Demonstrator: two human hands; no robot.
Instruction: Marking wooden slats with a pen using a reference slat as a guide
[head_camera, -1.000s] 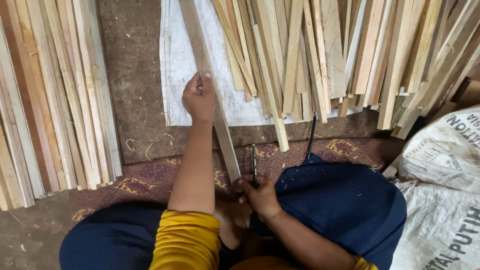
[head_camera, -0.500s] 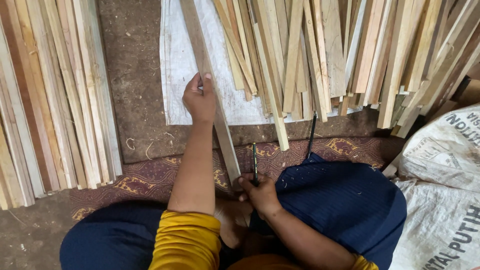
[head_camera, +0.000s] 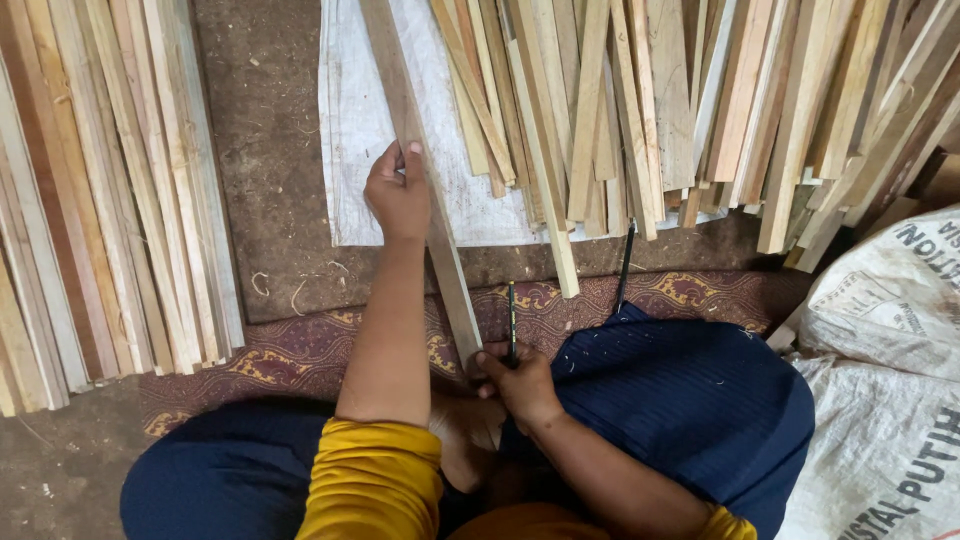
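Two hands work on one long wooden strip (head_camera: 425, 170) in the head view. This strip lies on the floor, running from 12 o'clock down to the middle, over a white sheet (head_camera: 350, 120) and onto a patterned rug (head_camera: 300, 340). The left hand (head_camera: 398, 192) sits near the middle of the strip, and its fingers (head_camera: 395, 158) curl shut around the strip's edge. The right hand (head_camera: 520, 385) is at the strip's near end, just below the middle of the picture. Its fingers are closed around a thin dark pencil (head_camera: 512, 320) that stands up beside the strip's end. The person wears yellow sleeves (head_camera: 375, 480) and dark blue trousers (head_camera: 690, 410), down at 6 o'clock. A big pile of wooden strips (head_camera: 680, 100) lies at 1 o'clock, partly on the white sheet. Another row of wooden strips (head_camera: 110, 190) lies side by side at 9 o'clock. A white woven sack (head_camera: 890, 400) sits at 4 o'clock, touching the blue trousers.
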